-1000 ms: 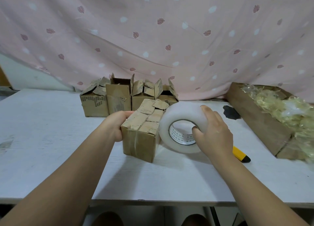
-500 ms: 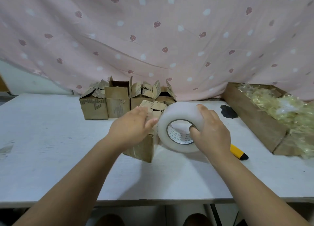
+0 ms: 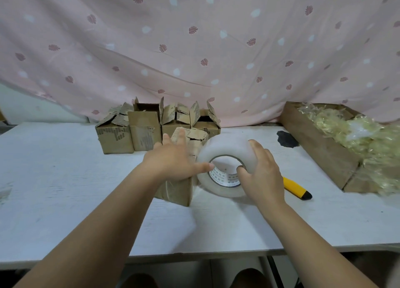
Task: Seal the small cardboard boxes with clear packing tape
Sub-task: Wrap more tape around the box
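The left hand point(image 3: 173, 162) lies flat, fingers straight, on the box point(image 3: 177, 190) in the middle of the table point(image 3: 65, 179). The right hand point(image 3: 262, 175) grips the tape roll point(image 3: 225, 147) (thumb inside its core), just beside the box.

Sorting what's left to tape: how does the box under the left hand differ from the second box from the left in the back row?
The front box has its flaps folded down under the left hand; the back-row box has flaps standing open. The front box stands beside the tape roll; the back-row box sits by the curtain, untouched. Both are small, worn brown cardboard.
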`<act>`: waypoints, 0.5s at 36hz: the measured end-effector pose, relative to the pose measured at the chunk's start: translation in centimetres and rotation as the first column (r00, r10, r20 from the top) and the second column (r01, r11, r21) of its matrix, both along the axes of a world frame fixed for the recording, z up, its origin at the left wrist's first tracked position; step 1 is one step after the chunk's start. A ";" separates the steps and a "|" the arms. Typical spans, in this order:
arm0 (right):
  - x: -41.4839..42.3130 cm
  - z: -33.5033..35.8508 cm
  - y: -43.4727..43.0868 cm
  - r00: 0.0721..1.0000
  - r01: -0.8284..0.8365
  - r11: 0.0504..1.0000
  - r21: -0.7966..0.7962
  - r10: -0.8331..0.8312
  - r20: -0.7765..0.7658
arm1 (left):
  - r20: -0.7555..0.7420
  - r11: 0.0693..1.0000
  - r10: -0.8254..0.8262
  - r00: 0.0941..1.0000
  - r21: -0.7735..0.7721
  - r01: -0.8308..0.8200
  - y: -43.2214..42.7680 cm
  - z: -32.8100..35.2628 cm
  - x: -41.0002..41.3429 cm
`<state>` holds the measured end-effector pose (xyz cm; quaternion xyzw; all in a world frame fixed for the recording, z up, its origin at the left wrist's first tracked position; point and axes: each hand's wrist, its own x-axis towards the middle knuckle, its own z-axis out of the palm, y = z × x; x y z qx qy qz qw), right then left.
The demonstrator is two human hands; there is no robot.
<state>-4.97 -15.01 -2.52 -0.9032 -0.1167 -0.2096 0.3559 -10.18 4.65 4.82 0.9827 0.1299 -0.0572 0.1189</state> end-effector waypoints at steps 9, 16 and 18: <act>-0.4 -0.2 -0.3 0.985 -0.129 0.942 0.309 0.158 -0.071 | -0.017 0.994 0.102 0.995 0.045 -0.101 -0.5 -0.2 1.4; -1.0 -2.2 0.5 0.927 0.001 0.668 0.744 0.278 -0.251 | 0.007 0.991 0.113 0.994 0.073 -0.113 -0.5 -0.7 1.4; -1.0 -2.6 0.4 0.923 -0.003 0.677 0.736 0.286 -0.258 | 0.005 0.991 0.113 0.994 0.070 -0.113 -0.4 -0.7 1.4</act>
